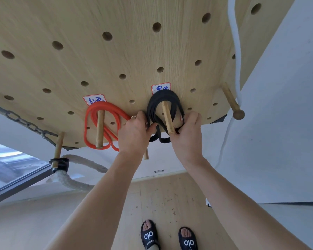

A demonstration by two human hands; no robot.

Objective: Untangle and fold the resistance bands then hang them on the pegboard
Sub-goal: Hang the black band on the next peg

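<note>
Far left of the black band's peg: a chain (16,120), then a thick rope (74,183) slung from a low peg (58,150). Nearer, still left of that peg: red band (105,121), folded into loops and already hung over its own wooden peg (100,129) on the pegboard (116,56), under a handwritten label (94,100). Just left of the black band's peg (167,118): left hand (134,134), thumb and fingers curled in, pinching the left strands of the black band (163,103). Over and around that peg, below a second label (160,87): the black band itself, several flat loops stacked, lower ends drooping beneath the board edge. Just right of the peg: right hand (186,136), fingers curled onto the right strands. Probably light, soft and floppy, flat rubber with some grip rather than slip; likely to spring open or slide off unevenly if let go on one side only. Best held at both flanks of the bundle, close under the peg, keeping loops together. Further right: a knobbed peg (232,103) and a white cord (236,51).
</note>
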